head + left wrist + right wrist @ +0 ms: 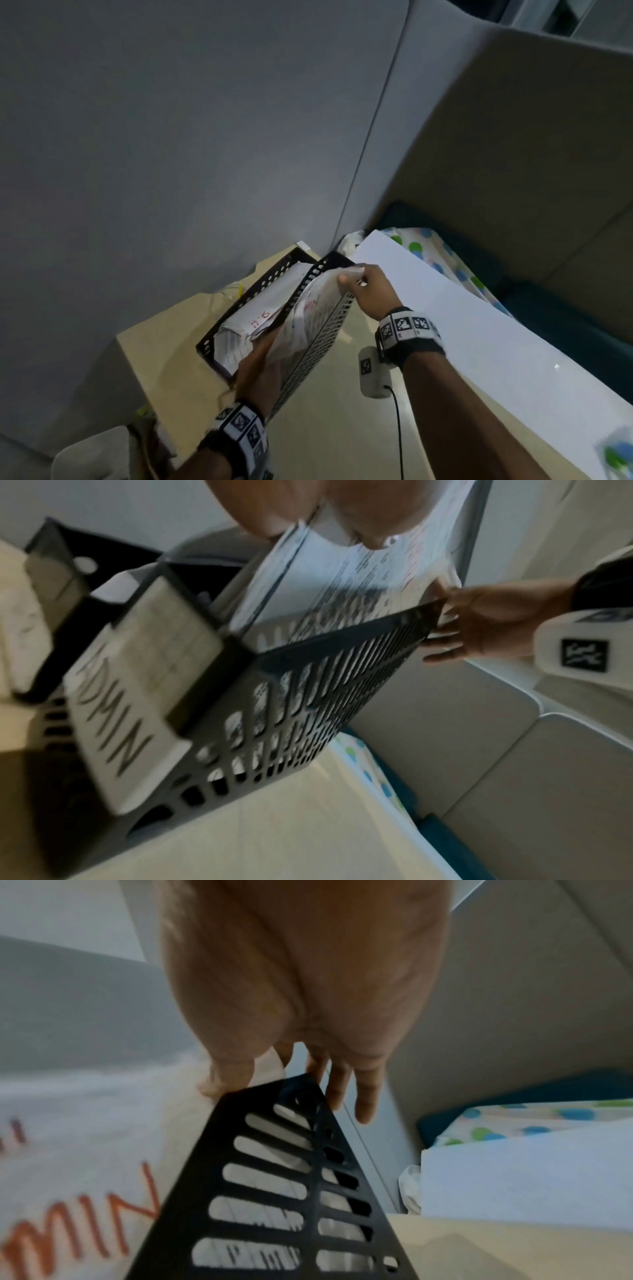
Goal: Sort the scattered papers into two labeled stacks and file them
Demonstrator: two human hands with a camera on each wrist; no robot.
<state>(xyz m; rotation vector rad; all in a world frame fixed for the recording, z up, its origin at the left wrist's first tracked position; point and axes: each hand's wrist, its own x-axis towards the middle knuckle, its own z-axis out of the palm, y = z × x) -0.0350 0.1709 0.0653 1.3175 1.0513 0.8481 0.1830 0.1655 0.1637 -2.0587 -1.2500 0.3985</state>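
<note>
A black perforated file holder (318, 349) with two slots stands on a pale wooden desk (164, 349). Its left slot holds papers (253, 315) marked in red. A stack of printed papers (308, 308) stands tilted in the right slot. My left hand (260, 370) grips the stack's near lower edge, and my right hand (366, 287) pinches its far top corner at the holder's wall. In the left wrist view a white label reading ADMIN (113, 710) is on the holder's front (308, 696). In the right wrist view red letters show on the paper (68, 1204) beside the black wall (274, 1191).
A long white board (479, 325) lies along the desk's right side. Behind it are a polka-dot cloth (431, 253) and a teal cushion (534, 308). Grey partition walls (171, 137) close in the corner behind the holder. A black cable (399, 428) hangs below my right wrist.
</note>
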